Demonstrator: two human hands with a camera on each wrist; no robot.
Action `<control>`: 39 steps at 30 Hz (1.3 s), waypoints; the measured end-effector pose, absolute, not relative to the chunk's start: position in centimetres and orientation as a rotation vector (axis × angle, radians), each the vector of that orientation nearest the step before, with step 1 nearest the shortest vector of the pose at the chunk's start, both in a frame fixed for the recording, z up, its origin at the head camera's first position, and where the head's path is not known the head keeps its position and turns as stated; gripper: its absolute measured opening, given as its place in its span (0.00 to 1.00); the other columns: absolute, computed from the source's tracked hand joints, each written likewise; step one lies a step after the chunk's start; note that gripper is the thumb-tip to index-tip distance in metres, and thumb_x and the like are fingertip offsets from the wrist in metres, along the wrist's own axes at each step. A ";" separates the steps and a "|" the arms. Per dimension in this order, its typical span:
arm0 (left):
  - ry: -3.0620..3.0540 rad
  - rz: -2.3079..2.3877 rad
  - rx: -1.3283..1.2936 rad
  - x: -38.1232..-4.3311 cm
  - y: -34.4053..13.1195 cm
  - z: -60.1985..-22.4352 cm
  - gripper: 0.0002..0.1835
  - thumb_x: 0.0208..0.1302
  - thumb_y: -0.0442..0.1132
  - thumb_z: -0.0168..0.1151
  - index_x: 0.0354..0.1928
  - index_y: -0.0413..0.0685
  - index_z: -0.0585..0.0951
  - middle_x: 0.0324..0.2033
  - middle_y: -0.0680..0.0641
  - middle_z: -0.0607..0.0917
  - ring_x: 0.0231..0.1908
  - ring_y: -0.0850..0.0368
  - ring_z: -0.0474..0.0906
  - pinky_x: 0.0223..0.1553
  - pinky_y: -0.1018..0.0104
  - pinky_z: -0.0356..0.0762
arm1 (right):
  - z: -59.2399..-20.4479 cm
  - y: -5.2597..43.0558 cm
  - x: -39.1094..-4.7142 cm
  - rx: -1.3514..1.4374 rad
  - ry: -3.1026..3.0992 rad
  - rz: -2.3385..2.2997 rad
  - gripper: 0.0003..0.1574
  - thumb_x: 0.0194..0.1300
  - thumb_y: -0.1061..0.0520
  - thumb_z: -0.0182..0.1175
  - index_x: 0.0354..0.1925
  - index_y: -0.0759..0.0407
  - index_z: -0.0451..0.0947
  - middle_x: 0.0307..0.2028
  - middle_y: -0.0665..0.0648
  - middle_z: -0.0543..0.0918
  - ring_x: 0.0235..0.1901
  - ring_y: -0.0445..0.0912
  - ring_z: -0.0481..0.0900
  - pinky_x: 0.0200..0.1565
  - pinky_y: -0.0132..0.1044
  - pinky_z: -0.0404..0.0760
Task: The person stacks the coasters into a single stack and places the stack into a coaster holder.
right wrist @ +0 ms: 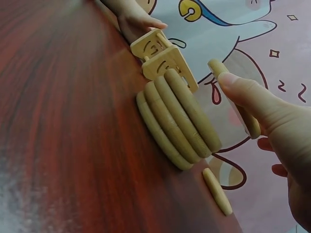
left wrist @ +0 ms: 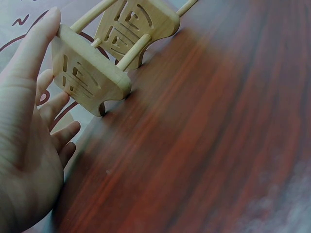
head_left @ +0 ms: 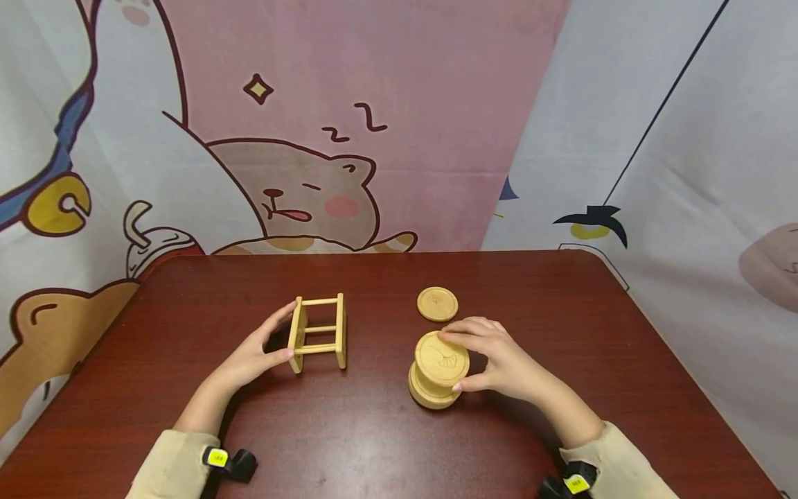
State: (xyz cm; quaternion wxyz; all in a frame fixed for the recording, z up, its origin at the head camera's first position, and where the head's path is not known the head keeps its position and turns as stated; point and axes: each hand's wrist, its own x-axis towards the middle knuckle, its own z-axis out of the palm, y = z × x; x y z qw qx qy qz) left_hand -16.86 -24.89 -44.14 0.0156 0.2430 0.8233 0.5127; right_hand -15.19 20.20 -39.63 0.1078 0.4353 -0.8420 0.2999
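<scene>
My left hand (head_left: 246,357) is at the left side of a light wooden coaster rack (head_left: 319,348). Its thumb and fingers span the rack's left side panel, which has cut-out slots in the left wrist view. The rack stands on the table with its rods showing. My right hand (head_left: 501,360) pinches a round wooden coaster (head_left: 441,358) by its edge, a ginkgo-like leaf engraved on its face. That coaster is above a stack of coasters (right wrist: 177,121), a gap showing between them in the right wrist view. Another coaster (head_left: 438,304) lies flat beyond the stack.
The dark red-brown table (head_left: 374,443) has rounded far corners. Right behind its far edge hangs a cloth (head_left: 449,125) printed with cartoon animals. Small black devices are worn at both wrists.
</scene>
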 end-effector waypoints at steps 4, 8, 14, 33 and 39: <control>2.557 1.598 0.760 -16.9 -24.9 -44.2 0.44 0.60 0.35 0.65 0.75 0.58 0.54 0.71 0.42 0.58 0.67 0.38 0.53 0.58 0.30 0.47 | -40.0 20.3 -15.0 1.288 -2.475 0.888 0.47 0.43 0.36 0.74 0.59 0.54 0.77 0.55 0.48 0.76 0.56 0.45 0.69 0.53 0.49 0.61; 2.550 1.604 0.763 -16.9 -24.9 -44.2 0.44 0.60 0.35 0.65 0.75 0.58 0.54 0.71 0.42 0.58 0.67 0.38 0.53 0.58 0.30 0.46 | -40.4 20.3 -14.9 1.294 -2.470 0.884 0.48 0.42 0.36 0.74 0.59 0.54 0.77 0.55 0.48 0.76 0.55 0.45 0.69 0.52 0.48 0.61; 2.542 1.616 0.770 -16.9 -24.9 -44.2 0.44 0.59 0.35 0.65 0.74 0.58 0.55 0.70 0.42 0.59 0.67 0.38 0.53 0.58 0.31 0.47 | -40.9 20.3 -14.7 1.308 -2.465 0.880 0.48 0.41 0.35 0.74 0.59 0.55 0.77 0.55 0.49 0.76 0.55 0.45 0.69 0.52 0.48 0.61; 2.553 1.602 0.764 -16.9 -24.9 -44.4 0.44 0.60 0.36 0.65 0.75 0.58 0.54 0.69 0.39 0.61 0.66 0.37 0.56 0.58 0.31 0.49 | -41.8 20.0 -14.5 1.333 -2.477 0.877 0.49 0.41 0.34 0.73 0.59 0.54 0.77 0.55 0.48 0.76 0.56 0.45 0.69 0.52 0.48 0.62; 2.560 1.596 0.735 -16.8 -24.9 -44.3 0.44 0.60 0.36 0.65 0.75 0.59 0.54 0.69 0.38 0.61 0.66 0.37 0.55 0.58 0.30 0.48 | -41.8 19.9 -14.5 1.330 -2.476 0.874 0.48 0.40 0.35 0.74 0.59 0.54 0.77 0.54 0.48 0.76 0.55 0.45 0.69 0.51 0.48 0.63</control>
